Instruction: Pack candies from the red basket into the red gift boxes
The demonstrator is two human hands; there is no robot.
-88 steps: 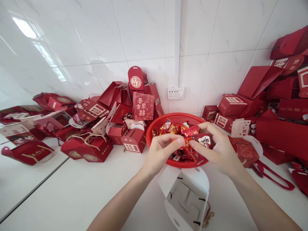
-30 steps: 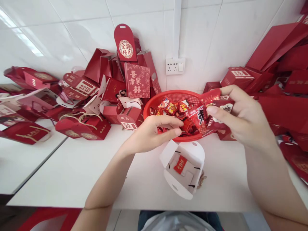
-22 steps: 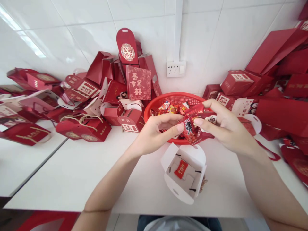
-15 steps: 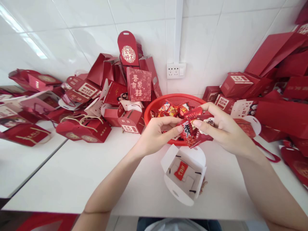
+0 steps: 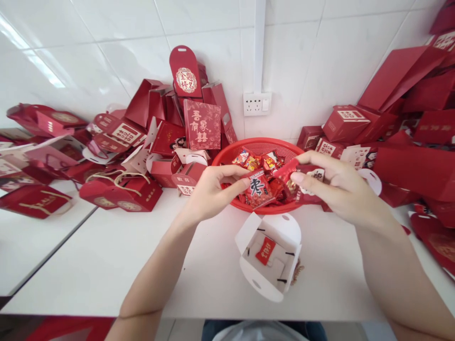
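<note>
Over the front of a red plastic basket [image 5: 227, 154] my left hand [image 5: 216, 189] pinches the corner of a red candy packet [image 5: 260, 188] printed with a large dark character. To its right, my right hand [image 5: 327, 184] is closed on red wrapped candies [image 5: 289, 175], partly covered by the thumb and fingers. Several wrapped sweets [image 5: 253, 161] in red and yellow lie in the basket behind. Just in front of the basket stands an open white-lined box [image 5: 284, 267], flaps folded outward, with one small red packet [image 5: 266, 251] on its floor.
Red gift boxes [image 5: 122, 187], some with string handles, crowd the left side. More red boxes [image 5: 412, 166] are piled on the right. A socket panel [image 5: 257, 104] is on the tiled wall behind. The white table [image 5: 170, 284] ends close to the body.
My hands have drawn apart. The dark-lettered packet has come away leftward in my left hand from the candies in my right hand. The view has shifted slightly.
</note>
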